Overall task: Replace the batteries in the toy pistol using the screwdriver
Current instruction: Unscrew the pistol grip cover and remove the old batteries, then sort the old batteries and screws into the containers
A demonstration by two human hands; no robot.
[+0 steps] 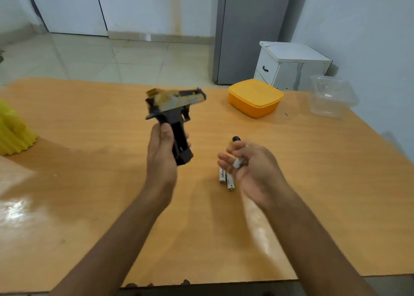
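- Toy pistol (173, 116): held off the bench (89, 161) by the left hand (162, 152), fingers clamped round the grip. Grip's long axis runs down toward the person, butt end nearest; barrel points right.
- Right hand (248, 163): to the right of the butt, apart from it, fingers loosely curled on one white battery (238, 163); blurred.
- Two more batteries (226, 179) lie on the bench just under the right hand.
- Judgement: the right hand is the nearer to feed the butt opening.
- A black object (235, 138), possibly the screwdriver handle, lies beyond the right hand; cannot tell.

Black toy pistol (174, 112) with mottled yellow slide, seemingly; white batteries (226, 179); orange lidded box (255, 97).
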